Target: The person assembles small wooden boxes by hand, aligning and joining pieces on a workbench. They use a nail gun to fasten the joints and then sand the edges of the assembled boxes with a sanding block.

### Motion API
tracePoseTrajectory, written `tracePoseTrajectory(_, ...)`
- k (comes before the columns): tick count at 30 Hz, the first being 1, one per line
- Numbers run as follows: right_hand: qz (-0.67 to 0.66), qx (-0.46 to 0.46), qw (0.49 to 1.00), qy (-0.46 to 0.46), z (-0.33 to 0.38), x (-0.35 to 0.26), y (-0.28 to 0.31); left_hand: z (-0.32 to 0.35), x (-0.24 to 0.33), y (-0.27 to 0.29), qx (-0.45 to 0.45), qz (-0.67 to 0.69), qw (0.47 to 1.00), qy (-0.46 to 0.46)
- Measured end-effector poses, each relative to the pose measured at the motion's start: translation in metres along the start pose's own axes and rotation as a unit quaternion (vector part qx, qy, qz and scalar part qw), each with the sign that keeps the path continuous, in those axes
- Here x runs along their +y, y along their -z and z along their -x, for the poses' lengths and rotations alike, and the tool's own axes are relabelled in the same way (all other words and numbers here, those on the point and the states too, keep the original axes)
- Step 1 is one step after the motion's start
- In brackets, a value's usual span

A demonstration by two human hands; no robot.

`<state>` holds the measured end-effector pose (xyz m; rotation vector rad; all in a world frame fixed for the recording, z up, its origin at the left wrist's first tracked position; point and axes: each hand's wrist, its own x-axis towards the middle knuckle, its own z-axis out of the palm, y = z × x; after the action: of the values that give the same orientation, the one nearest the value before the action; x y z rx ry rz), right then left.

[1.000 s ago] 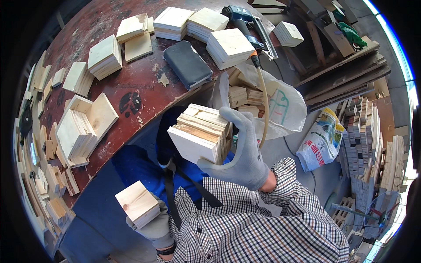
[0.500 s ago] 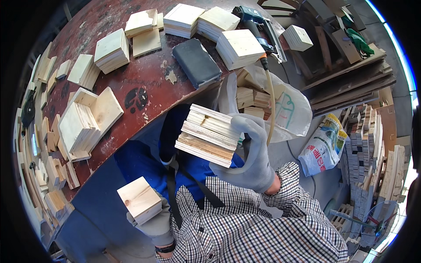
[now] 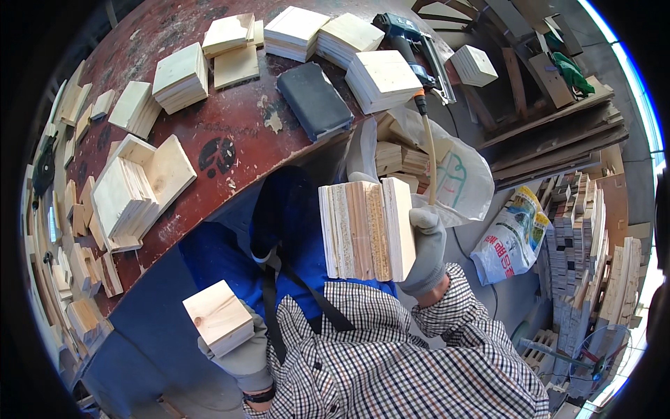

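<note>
My gloved right hand (image 3: 427, 251) is closed on a stack of wooden boards (image 3: 357, 232), held up in front of my lap with its layered edges facing me. Most of the fingers are hidden behind the stack. Lower and to the left, my gloved left hand (image 3: 246, 356) grips a square wooden block (image 3: 218, 318), its pale knotted face turned up. Beyond the held boards, an open white sack (image 3: 469, 178) contains more wooden pieces (image 3: 401, 158).
The red worktable (image 3: 237, 140) carries several board stacks (image 3: 180, 77), an open-sided wooden piece (image 3: 143, 192), a dark rectangular block (image 3: 314, 100) and a nail gun (image 3: 412, 52) with a hose. At right are a printed bag (image 3: 513, 237) and piled wood offcuts (image 3: 576, 237).
My right hand has turned the stack, so its layers now run upright instead of slanting across, and has moved it slightly right and down. My left hand has barely shifted.
</note>
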<state>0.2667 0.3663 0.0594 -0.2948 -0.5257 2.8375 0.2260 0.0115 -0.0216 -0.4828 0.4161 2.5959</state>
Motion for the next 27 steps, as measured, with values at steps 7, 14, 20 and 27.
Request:
tracePoseTrajectory(7, -0.185, -0.008, 0.981, -0.059, 0.007, -0.003, 0.031, 0.0, 0.003, 0.007, 0.008, 0.008, 1.0, -0.001)
tracePoseTrajectory(14, -0.164, 0.034, 0.984, -0.06, 0.003, -0.001, 0.014, 0.0, 0.006, 0.013, 0.008, 0.007, 1.0, 0.004)
tracePoseTrajectory(20, 0.089, 0.249, 0.961, -0.075, -0.011, 0.01, -0.006, 0.0, 0.003, 0.009, -0.029, 0.006, 0.999, 0.011)
tracePoseTrajectory(27, 0.038, 0.217, 0.969, -0.11, -0.01, 0.015, 0.009, 0.001, 0.0, 0.003, -0.046, 0.053, 0.997, 0.023)
